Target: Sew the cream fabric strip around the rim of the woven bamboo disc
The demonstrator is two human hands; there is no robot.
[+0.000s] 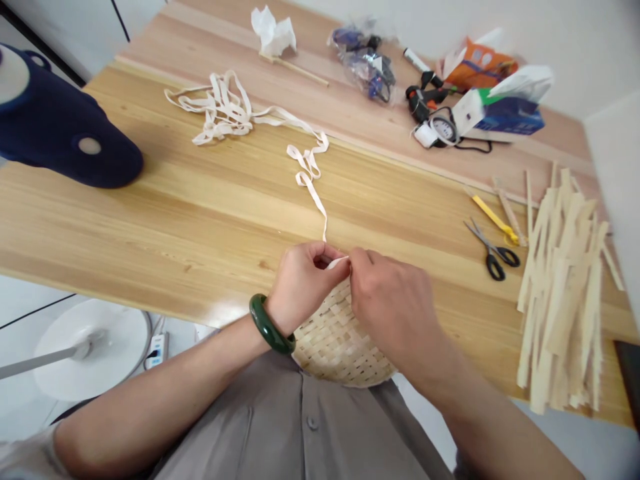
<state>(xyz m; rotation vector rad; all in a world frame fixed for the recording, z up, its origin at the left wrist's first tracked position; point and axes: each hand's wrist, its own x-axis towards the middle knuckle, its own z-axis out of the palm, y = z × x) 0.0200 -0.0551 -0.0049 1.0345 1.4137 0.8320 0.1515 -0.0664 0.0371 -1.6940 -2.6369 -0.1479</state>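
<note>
Pinching white cloth tape (317, 200) at frame centre, left hand (306, 280) and right hand (393, 293) are gripping a pale woven-strip panel (345, 340), likely light, best held edgewise.

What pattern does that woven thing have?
The woven piece has a criss-cross pattern of pale, straw-coloured strips, in the head view.

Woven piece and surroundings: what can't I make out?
In the head view:
woven piece: upper edge, mostly hidden by the left hand and right hand
white ribbon: its near end, covered by the hands
bagged items: details, too blurred
dark blue object: cut off by the picture's left edge
</note>
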